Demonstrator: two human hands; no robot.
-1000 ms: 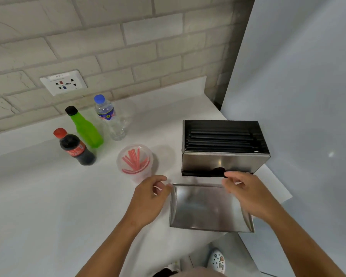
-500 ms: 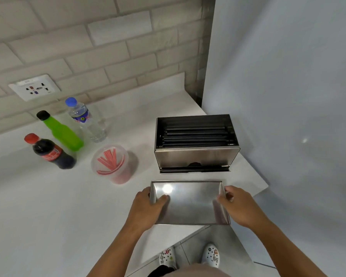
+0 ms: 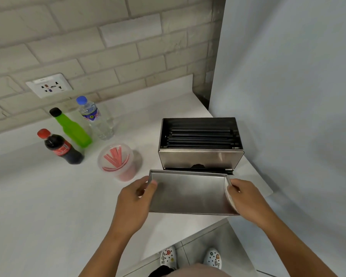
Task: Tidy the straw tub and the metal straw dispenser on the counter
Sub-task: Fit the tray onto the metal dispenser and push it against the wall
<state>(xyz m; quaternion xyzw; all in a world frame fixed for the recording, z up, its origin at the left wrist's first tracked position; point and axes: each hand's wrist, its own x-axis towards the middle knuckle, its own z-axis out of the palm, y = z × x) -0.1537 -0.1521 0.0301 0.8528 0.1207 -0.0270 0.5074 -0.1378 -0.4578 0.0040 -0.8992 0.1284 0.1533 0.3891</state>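
Observation:
The metal straw dispenser (image 3: 200, 157) stands open-topped on the white counter, with black straws lying inside it. Its flat metal lid (image 3: 188, 193) is held just in front of it, tilted with its inner side facing me. My left hand (image 3: 135, 198) grips the lid's left edge and my right hand (image 3: 244, 198) grips its right edge. Left of the dispenser stands the clear straw tub (image 3: 116, 160), uncovered, holding several red-and-white straws.
A cola bottle (image 3: 61, 147), a green bottle (image 3: 72, 128) and a water bottle (image 3: 95, 119) stand near the brick wall by a socket (image 3: 49, 85). A grey wall (image 3: 288, 96) rises right of the dispenser. The counter edge (image 3: 188, 236) runs below my hands.
Both hands took hold of the lid that lay flat on the counter and lifted it, tilting it up toward the dispenser. The camera view shifted too.

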